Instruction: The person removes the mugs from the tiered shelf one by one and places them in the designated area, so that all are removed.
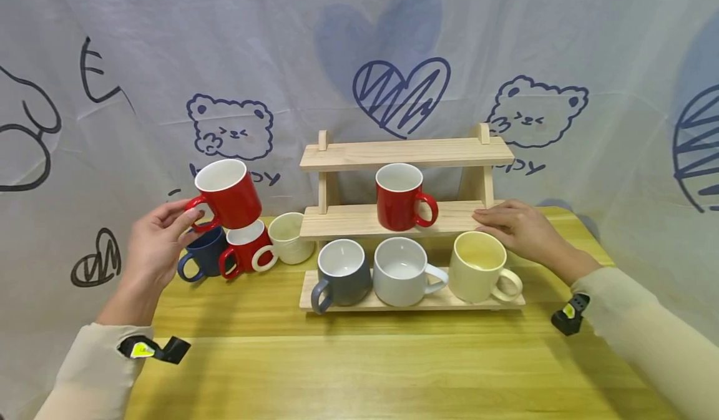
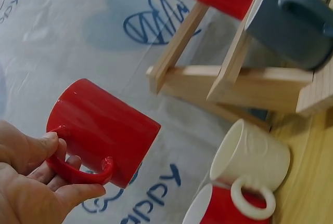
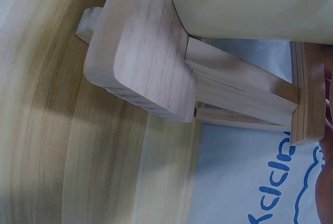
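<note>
My left hand (image 1: 157, 239) pinches the handle of a red mug (image 1: 230, 198) and holds it up, tilted, at the left of the rack. In the left wrist view the thumb and fingers close round the handle of this red mug (image 2: 101, 130). My right hand (image 1: 522, 229) grips the right end of the middle shelf on a three-tier wooden rack (image 1: 404, 153). Another red mug (image 1: 397, 205) stands on that shelf. Along the lowest shelf are a grey mug (image 1: 345, 279), a white mug (image 1: 400, 279) and a pale yellow mug (image 1: 474, 273).
On the table (image 1: 359, 370), left of the rack, stand a blue mug (image 1: 210, 254), a red-and-white mug (image 1: 251, 245) and a cream mug (image 1: 293, 239) with a ring handle. A printed cloth (image 1: 314, 52) hangs behind the rack.
</note>
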`<state>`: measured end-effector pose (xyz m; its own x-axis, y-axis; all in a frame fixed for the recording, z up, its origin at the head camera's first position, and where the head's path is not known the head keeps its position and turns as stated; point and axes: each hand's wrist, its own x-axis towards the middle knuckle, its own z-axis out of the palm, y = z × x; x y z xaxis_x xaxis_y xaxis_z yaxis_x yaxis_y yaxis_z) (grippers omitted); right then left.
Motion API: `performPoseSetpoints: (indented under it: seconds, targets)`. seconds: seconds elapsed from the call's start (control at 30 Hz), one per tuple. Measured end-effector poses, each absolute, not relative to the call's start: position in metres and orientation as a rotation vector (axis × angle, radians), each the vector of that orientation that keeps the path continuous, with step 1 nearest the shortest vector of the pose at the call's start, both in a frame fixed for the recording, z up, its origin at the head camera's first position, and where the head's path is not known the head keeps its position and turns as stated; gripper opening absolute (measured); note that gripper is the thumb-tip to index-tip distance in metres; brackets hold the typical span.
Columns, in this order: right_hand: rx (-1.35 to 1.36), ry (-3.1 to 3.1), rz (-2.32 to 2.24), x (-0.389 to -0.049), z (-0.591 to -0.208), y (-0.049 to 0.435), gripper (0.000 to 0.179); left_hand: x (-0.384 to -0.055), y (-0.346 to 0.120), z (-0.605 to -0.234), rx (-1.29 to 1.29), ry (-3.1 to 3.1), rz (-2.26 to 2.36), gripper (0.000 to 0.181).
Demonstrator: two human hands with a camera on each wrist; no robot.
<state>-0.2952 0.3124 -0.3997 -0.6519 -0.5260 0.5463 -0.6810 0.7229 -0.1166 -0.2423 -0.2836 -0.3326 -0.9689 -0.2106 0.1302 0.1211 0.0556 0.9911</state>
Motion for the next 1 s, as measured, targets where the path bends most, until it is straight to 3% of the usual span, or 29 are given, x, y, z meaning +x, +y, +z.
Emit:
performPoseSetpoints:
  seconds: [0.73, 1.0]
  targets:
    - [0.912, -2.455, 0.434, -0.293, -0.400, 0.311, 0.031, -0.243, -0.351, -0.351, 0.490, -1.832, -2.036, 0.066]
    - [0.909, -2.451, 0.428, -0.293, -0.399, 0.311, 0.031, -0.247, -0.369, -0.359, 0.552, -1.754, -2.038, 0.063]
